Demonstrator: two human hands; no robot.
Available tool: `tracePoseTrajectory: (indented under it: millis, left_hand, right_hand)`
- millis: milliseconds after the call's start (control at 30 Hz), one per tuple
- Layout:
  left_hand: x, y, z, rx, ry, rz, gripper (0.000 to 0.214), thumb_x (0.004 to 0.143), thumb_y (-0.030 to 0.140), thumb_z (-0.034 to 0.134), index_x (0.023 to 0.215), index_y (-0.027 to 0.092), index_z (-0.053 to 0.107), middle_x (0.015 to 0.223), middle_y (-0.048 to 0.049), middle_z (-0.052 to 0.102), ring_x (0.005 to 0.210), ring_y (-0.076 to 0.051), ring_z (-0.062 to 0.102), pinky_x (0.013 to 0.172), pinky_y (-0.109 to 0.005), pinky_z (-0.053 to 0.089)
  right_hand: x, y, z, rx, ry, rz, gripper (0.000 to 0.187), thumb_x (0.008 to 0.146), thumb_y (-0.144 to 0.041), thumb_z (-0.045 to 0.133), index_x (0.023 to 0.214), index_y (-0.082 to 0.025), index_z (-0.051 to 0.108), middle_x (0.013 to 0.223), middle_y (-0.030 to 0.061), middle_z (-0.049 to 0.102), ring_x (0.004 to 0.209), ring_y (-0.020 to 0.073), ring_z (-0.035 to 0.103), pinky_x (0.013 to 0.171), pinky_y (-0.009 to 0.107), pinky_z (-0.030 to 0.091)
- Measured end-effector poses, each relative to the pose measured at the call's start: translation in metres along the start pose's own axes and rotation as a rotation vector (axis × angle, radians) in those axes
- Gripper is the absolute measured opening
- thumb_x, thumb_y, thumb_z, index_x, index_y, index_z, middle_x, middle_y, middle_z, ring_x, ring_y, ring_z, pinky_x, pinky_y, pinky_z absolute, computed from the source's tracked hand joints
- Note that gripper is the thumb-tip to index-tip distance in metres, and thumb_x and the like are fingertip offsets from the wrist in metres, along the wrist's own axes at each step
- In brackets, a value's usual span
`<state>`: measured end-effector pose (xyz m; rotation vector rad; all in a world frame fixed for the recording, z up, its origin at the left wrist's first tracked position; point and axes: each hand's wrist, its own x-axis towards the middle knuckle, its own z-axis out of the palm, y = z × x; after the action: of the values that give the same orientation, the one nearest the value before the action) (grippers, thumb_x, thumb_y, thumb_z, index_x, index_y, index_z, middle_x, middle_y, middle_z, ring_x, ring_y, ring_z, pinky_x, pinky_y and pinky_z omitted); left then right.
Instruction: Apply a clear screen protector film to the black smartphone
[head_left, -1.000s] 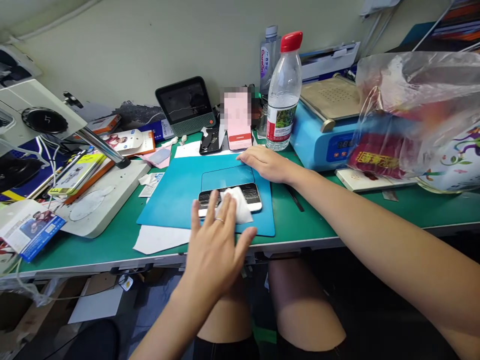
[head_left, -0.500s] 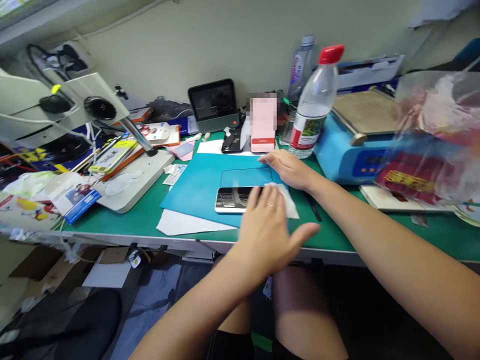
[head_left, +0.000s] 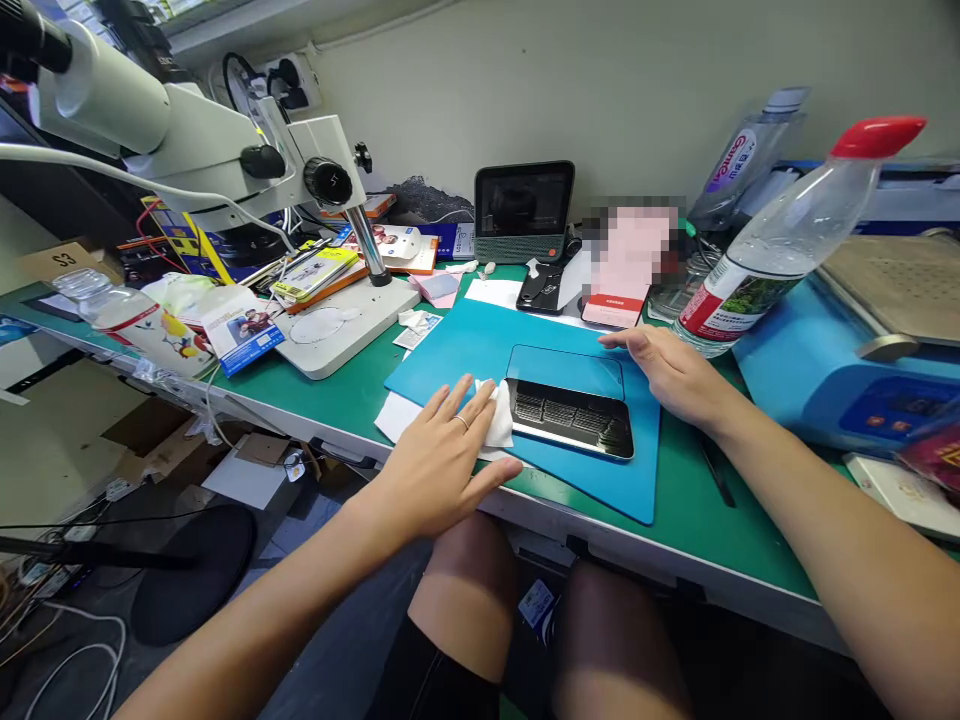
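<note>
My left hand [head_left: 439,460] lies over a white tissue [head_left: 499,415], holding it under outstretched fingers at the left end of a phone [head_left: 570,418]. The phone is flat with its dark, shiny screen upward, reflecting bright stripes. Directly behind it on the blue mat [head_left: 450,340] is a clear glass sheet with a dark outline [head_left: 566,370]. My right hand [head_left: 671,375] rests at the mat's right edge, beside the glass. Its fingers are loosely extended, with nothing visible in them; the palm side is hidden.
A microscope stand [head_left: 337,330] is on the left. Behind the mat are a small display [head_left: 525,205], a dark phone part [head_left: 541,290] and a pink-screened phone [head_left: 615,308]. A red-capped bottle [head_left: 750,290] and blue machine [head_left: 817,350] stand right. A thin black tool [head_left: 718,470] lies nearby.
My left hand has slid the tissue from the phone's right end to its left end, uncovering the screen. My right hand stays by the mat's right edge. The camera view has turned left.
</note>
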<state>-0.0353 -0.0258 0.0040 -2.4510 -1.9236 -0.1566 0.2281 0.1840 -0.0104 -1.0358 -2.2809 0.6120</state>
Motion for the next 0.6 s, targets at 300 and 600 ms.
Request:
tracePoseTrajectory:
  millis: [300, 600]
  left_hand:
    - [0.016, 0.015, 0.02, -0.081, 0.047, 0.014, 0.093, 0.103, 0.074, 0.028, 0.157, 0.0, 0.039, 0.167, -0.0237, 0.031, 0.158, -0.032, 0.029, 0.127, -0.046, 0.032]
    - [0.037, -0.043, -0.006, -0.155, -0.056, 0.074, 0.061, 0.11, 0.052, 0.025, 0.146, 0.016, 0.057, 0.159, -0.0115, 0.053, 0.152, -0.027, 0.043, 0.125, -0.045, 0.033]
  right_hand:
    - [0.0, 0.007, 0.006, -0.281, -0.003, 0.017, 0.077, 0.095, -0.078, 0.027, 0.115, -0.025, 0.079, 0.128, 0.018, 0.068, 0.123, 0.0435, 0.057, 0.103, 0.069, 0.043]
    - [-0.005, 0.003, 0.01, -0.17, 0.009, 0.073, 0.073, 0.098, -0.075, 0.024, 0.107, -0.027, 0.079, 0.135, 0.0143, 0.061, 0.132, 0.0406, 0.048, 0.112, 0.066, 0.038]
